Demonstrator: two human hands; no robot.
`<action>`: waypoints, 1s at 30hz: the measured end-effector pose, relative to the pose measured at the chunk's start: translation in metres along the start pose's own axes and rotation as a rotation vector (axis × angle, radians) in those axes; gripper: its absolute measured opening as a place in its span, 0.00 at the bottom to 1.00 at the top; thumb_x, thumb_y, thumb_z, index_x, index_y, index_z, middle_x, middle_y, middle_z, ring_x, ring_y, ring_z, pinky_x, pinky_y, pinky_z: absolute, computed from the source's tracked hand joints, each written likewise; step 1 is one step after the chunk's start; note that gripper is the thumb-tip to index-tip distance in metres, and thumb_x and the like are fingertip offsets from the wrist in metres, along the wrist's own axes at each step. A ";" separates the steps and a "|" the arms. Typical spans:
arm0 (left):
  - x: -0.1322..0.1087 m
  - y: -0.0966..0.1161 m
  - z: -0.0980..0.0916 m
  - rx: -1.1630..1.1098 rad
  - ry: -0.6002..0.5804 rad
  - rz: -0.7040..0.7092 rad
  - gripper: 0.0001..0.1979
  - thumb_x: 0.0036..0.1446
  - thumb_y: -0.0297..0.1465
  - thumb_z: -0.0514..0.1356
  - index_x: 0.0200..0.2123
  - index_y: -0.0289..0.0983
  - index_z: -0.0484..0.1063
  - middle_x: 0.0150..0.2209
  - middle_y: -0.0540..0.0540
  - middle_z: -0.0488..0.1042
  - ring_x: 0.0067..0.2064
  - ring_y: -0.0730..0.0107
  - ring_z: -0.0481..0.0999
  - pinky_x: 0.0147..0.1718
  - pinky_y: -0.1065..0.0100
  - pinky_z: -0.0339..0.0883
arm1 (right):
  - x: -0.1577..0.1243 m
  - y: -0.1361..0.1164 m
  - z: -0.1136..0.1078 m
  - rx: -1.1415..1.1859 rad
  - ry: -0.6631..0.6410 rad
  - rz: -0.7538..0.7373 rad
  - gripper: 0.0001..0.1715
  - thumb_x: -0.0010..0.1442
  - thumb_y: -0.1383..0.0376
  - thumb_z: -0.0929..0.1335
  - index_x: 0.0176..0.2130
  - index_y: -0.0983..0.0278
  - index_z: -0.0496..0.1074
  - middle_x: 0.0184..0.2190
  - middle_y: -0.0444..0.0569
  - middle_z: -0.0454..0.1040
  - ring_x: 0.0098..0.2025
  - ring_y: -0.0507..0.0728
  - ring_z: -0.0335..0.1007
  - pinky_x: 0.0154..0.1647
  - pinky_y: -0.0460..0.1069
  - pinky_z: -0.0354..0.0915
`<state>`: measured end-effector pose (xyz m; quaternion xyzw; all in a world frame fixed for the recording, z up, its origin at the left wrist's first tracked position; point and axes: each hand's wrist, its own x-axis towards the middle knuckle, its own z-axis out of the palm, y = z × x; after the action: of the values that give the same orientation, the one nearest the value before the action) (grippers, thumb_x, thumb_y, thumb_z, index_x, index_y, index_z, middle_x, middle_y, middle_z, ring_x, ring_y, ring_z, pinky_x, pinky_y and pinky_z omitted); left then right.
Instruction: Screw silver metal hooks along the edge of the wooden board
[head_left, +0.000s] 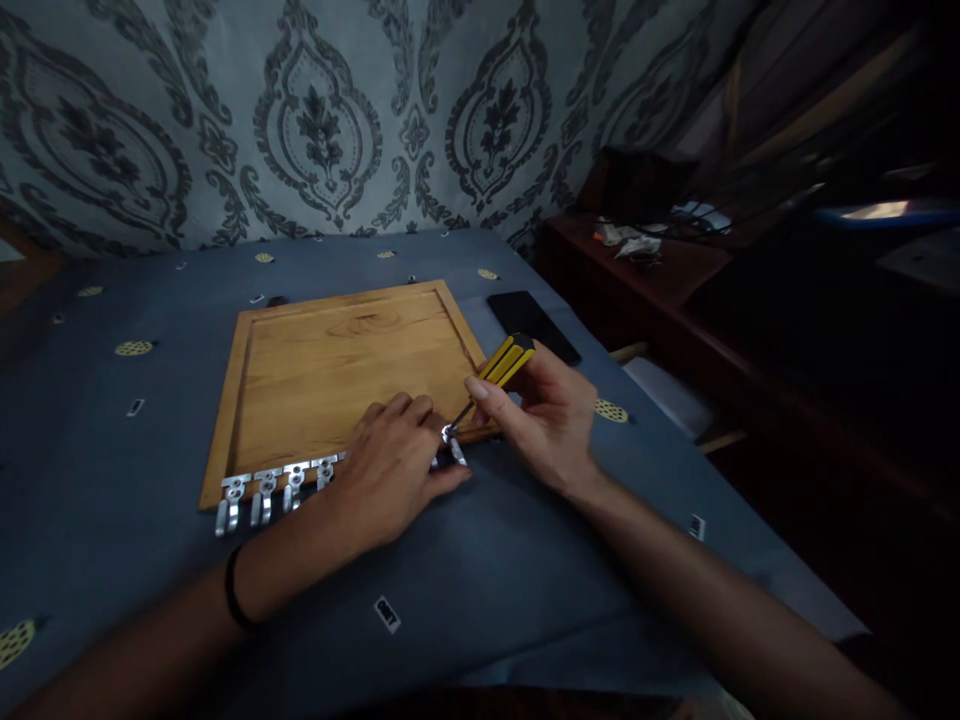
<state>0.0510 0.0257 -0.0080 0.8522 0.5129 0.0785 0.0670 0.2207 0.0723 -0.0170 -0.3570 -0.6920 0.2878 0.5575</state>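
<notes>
A wooden board [337,365] with a raised frame lies flat on the cloth-covered surface. Along its near edge runs a row of silver metal hooks [265,490]; my left hand hides part of the row. My right hand [553,415] grips a yellow-and-black screwdriver [508,362], tilted with its tip down at a coat hook [457,451] near the board's right corner. Beside that hook, my left hand [397,460] rests over the edge, fingers curled on the board and thumb beneath the hook's end, steadying it.
Behind the right hand lies a black phone-like slab [532,325]. The dark blue cloth [150,560] carries yellow ovals and small labels. A patterned wall [412,110] rises at the back. To the right stands a dark reddish table [675,260] with cables and clutter.
</notes>
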 end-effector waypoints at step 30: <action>0.000 -0.001 0.002 -0.021 0.005 -0.011 0.18 0.63 0.43 0.66 0.50 0.37 0.75 0.48 0.42 0.77 0.51 0.52 0.74 0.49 0.54 0.69 | 0.018 -0.015 -0.015 0.257 -0.331 0.196 0.18 0.53 0.52 0.80 0.33 0.62 0.78 0.32 0.44 0.75 0.24 0.50 0.73 0.27 0.47 0.71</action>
<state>0.0507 0.0261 -0.0101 0.8485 0.5168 0.0857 0.0748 0.2306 0.0780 0.0086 -0.2964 -0.6938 0.4809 0.4467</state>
